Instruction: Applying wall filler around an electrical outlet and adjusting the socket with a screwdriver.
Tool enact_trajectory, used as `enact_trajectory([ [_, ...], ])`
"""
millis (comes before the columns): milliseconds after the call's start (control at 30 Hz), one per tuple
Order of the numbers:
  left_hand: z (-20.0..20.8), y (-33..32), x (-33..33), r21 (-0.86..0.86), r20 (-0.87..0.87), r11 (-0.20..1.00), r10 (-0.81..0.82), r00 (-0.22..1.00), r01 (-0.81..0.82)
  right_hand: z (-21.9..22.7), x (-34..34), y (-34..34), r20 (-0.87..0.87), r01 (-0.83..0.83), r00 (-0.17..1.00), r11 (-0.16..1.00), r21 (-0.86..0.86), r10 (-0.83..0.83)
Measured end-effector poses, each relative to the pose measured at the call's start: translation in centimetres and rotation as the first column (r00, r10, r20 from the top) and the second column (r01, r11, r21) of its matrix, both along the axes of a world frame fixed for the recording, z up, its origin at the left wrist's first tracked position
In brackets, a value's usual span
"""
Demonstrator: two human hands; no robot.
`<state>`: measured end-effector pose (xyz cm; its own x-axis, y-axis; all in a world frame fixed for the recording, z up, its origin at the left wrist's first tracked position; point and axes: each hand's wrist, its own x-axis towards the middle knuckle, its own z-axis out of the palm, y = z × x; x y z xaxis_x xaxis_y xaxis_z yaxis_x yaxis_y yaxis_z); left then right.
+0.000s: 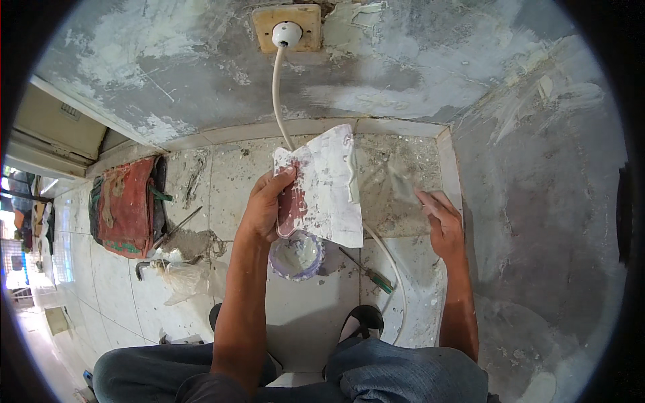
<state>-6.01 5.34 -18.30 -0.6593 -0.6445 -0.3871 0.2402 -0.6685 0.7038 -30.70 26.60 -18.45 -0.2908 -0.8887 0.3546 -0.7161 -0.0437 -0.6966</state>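
My left hand grips a flat, stiff-looking sheet by its left side, thumb on top. White paste smears most of its face, a dark red patch shows near the thumb, and a thicker ridge of paste runs down the right side. Partly under its lower edge stands a purple-rimmed bowl with pale paste inside. Over to the right, apart from the sheet, my right hand is closed with the fingers pinched. A thin, pale flat scraper, smeared by motion, seems to extend from those fingertips.
A white cable hangs from a wall outlet and runs behind the sheet. On the tiled floor lie a green-handled screwdriver, a plastic bag, a thin rod and a red-and-green bag. Patched grey walls stand ahead and right.
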Motion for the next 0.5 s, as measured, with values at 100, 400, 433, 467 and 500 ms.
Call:
enact_trajectory([
  [100,0.4,0.5,0.0,-0.058,0.057,0.998,0.032,0.998,-0.029,0.5,1.5,1.8,0.489,0.056,0.868,0.996,0.071,-0.084],
  [400,-2.0,3.2,-2.0,0.045,0.080,0.999,-0.017,0.997,0.014,0.5,3.6,2.4,0.978,-0.012,0.206,0.999,0.031,-0.028],
  [433,-2.2,3.3,-2.0,0.044,0.083,0.999,-0.013,0.996,0.009,0.5,3.7,2.2,0.985,0.003,0.166,0.999,0.054,-0.054],
  [467,-2.6,3.3,-1.9,0.080,0.054,0.997,-0.028,0.998,0.024,0.3,3.6,2.1,0.985,-0.001,0.163,0.999,0.054,-0.053],
  [500,-2.8,3.3,-1.9,0.116,0.024,0.992,-0.044,0.999,0.041,0.1,3.4,2.0,0.981,-0.065,0.183,0.995,0.074,-0.061],
])
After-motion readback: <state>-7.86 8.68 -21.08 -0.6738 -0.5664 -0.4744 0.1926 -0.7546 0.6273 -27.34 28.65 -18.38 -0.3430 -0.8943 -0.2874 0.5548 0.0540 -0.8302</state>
